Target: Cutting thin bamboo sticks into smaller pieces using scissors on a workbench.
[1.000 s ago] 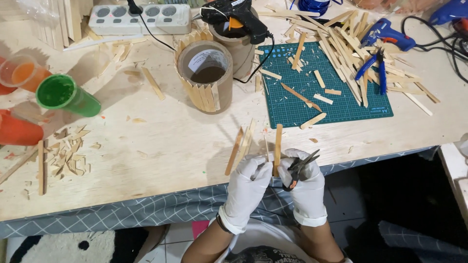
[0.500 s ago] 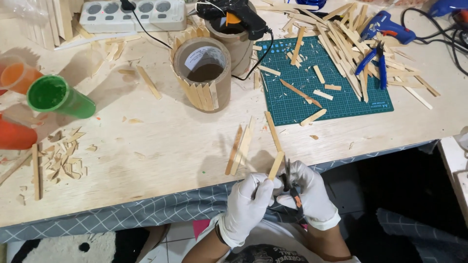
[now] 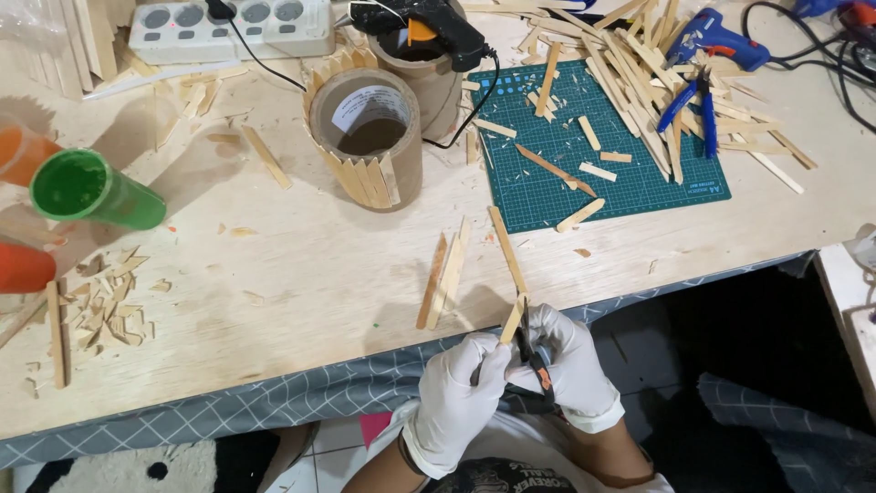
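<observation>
One cardboard tube [image 3: 370, 137], stick-clad, apparently empty; green cup [image 3: 87, 190] nearby.

cutting mat [image 3: 639, 173] green, gridded | tube [image 3: 96, 194] green | gloves [image 3: 456, 402] white | cloth [image 3: 274, 402] grey, checked

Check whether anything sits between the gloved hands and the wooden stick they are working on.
Nothing visible does. The left hand grips the wooden stick directly, and the right hand presses the black-handled cutters against it, just off the table edge.

Green cutting mat [image 3: 639, 187], cardboard tube [image 3: 367, 137]
</observation>
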